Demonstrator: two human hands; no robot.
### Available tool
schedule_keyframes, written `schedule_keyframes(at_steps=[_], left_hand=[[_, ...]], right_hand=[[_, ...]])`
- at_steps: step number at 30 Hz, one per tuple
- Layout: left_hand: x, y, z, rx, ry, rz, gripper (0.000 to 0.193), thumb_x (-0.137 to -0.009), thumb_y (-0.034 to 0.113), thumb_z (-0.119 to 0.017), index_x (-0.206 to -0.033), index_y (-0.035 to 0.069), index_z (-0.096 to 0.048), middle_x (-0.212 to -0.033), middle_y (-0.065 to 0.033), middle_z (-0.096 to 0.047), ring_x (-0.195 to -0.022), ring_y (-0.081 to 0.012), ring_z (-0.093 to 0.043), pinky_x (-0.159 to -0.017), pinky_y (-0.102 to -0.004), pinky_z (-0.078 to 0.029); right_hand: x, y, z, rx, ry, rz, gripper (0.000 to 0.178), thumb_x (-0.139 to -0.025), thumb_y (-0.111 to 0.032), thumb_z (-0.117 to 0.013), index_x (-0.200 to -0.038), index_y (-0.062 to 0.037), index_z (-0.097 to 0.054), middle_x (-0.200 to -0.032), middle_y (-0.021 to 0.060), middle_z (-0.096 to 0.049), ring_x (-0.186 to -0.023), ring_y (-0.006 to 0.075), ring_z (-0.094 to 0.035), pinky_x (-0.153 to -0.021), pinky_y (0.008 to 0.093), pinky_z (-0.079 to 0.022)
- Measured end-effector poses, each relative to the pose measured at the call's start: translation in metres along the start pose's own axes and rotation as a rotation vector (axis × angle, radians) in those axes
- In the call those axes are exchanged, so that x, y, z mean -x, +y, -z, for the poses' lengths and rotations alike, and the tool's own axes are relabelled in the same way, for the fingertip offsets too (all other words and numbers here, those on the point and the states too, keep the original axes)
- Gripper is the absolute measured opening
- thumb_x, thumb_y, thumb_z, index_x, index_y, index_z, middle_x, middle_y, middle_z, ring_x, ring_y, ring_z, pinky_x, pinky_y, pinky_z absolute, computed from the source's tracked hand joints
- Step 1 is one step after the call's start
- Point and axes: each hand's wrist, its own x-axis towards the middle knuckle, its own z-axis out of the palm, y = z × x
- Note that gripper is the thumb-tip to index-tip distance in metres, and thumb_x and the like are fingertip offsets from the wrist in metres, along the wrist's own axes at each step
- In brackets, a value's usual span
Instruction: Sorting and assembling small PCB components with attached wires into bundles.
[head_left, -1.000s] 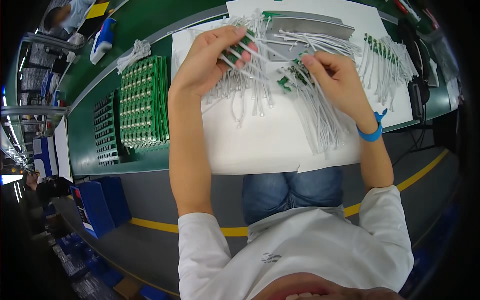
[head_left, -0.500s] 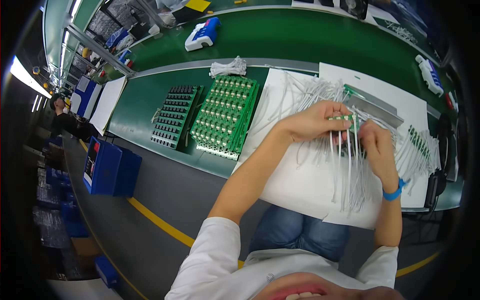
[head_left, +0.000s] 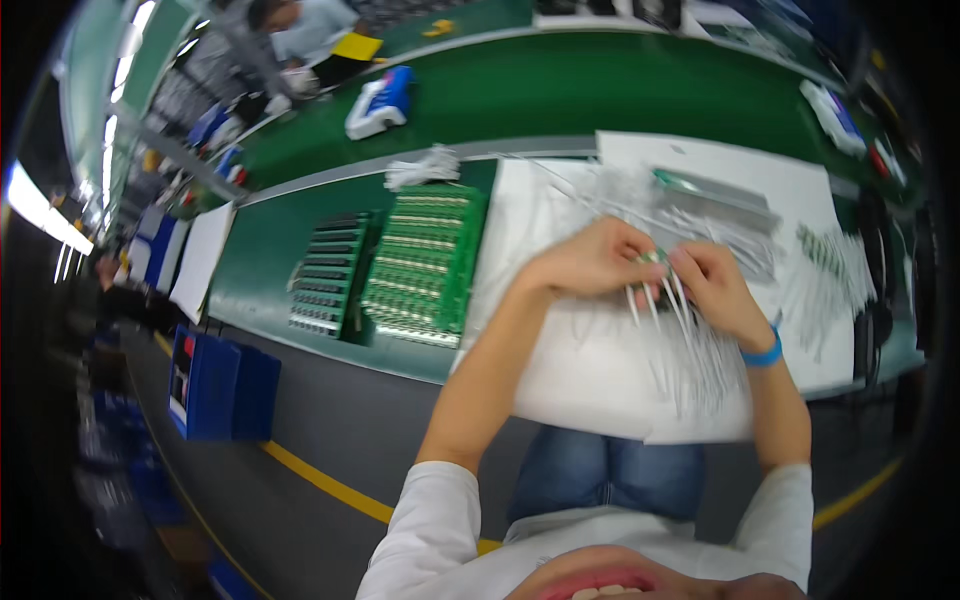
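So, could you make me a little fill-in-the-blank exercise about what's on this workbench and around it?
1. The cables just below the left hand and right hand are coloured ____.
2. The blue wristband is on the person's ____ wrist.
3. The stack of green circuit boards lies to the ____ of both hands.
4. The floor stripe is ____.

Missing words: white; right; left; yellow.

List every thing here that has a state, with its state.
Small green board: held up, blurred
Left hand: closed on the board
Right hand: at the board, grip unclear
White cables: loose, trailing toward the person
Green circuit boards: stacked
Blue wristband: worn, right wrist
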Motion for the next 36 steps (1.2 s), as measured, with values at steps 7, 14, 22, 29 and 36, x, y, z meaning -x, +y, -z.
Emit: schedule_keyframes(at_steps=[7, 14, 22, 29, 36], left_hand=[[-0.006, 0.004, -0.003, 0.134, 0.044, -0.076, 0.018, -0.094, 0.014, -0.064, -0.099, -0.004, -0.063, -0.084, -0.0094, -0.070, -0.070, -0.0117, -0.065, -0.065, -0.0240, -0.052], [0.000, 0.012, 0.007, 0.344, 0.007, -0.054, 0.022, -0.097, 0.020, -0.058, -0.112, 0.004, -0.055, -0.081, -0.0075, -0.063, -0.067, -0.0115, -0.058, -0.063, -0.0218, -0.047], [0.005, 0.005, 0.000, 0.131, -0.008, 0.042, 0.042, -0.091, 0.007, -0.063, -0.130, 0.002, -0.049, -0.098, -0.0133, -0.070, -0.078, -0.0085, -0.061, -0.074, -0.0224, -0.050], [-0.010, 0.000, -0.014, 0.071, 0.005, 0.064, 0.027, -0.096, 0.008, -0.058, -0.120, -0.001, -0.053, -0.093, -0.0117, -0.071, -0.081, -0.0131, -0.067, -0.076, -0.0244, -0.053], [-0.009, 0.002, -0.021, 0.006, -0.021, -0.053, 0.015, -0.097, 0.010, -0.058, -0.102, -0.003, -0.061, -0.089, -0.0107, -0.070, -0.075, -0.0127, -0.065, -0.071, -0.0244, -0.053]], right_hand=[[0.004, -0.005, -0.008, -0.378, 0.061, -0.036, 0.041, -0.103, -0.034, -0.049, -0.079, -0.0043, -0.062, -0.062, -0.0066, -0.051, -0.055, 0.0003, -0.037, -0.047, 0.0202, -0.027], [0.025, 0.012, 0.018, 0.509, 0.216, 0.124, 0.044, -0.094, -0.034, -0.060, -0.065, -0.0010, -0.060, -0.049, 0.0086, -0.046, -0.044, 0.0185, -0.045, -0.046, 0.0342, -0.036], [0.028, -0.005, 0.010, 0.542, 0.440, 0.179, 0.039, -0.094, -0.036, -0.057, -0.070, -0.0050, -0.064, -0.054, 0.0140, -0.056, -0.051, 0.0339, -0.056, -0.049, 0.0411, -0.043], [0.022, -0.002, -0.002, 0.361, 0.235, 0.217, 0.022, -0.097, -0.016, -0.054, -0.083, -0.0015, -0.063, -0.060, 0.0090, -0.058, -0.048, 0.0176, -0.049, -0.049, 0.0296, -0.038], [0.024, -0.008, 0.000, -0.099, 0.120, 0.123, 0.032, -0.101, -0.022, -0.050, -0.081, -0.0008, -0.065, -0.064, 0.0018, -0.065, -0.058, 0.0114, -0.059, -0.057, 0.0268, -0.047]])
